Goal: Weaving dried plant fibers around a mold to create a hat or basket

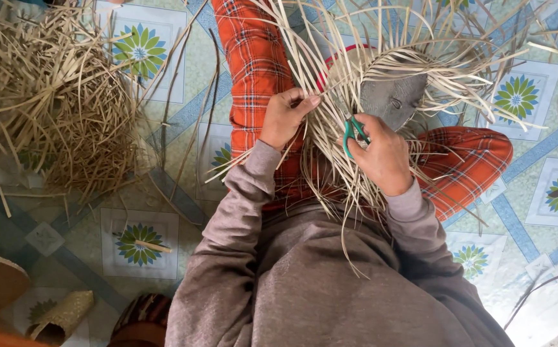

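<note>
Patterned tile floor, stiff straw strips, green-handled scissors

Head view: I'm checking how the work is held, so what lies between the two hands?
In the head view, a bundle of pale straw strips runs between the left hand and the right hand, which holds green-handled scissors.

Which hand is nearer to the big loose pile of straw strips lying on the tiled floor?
The left hand. It pinches strips over the lap, on the side toward the straw pile. The right hand grips green-handled scissors farther off, beside the woven piece.
</note>
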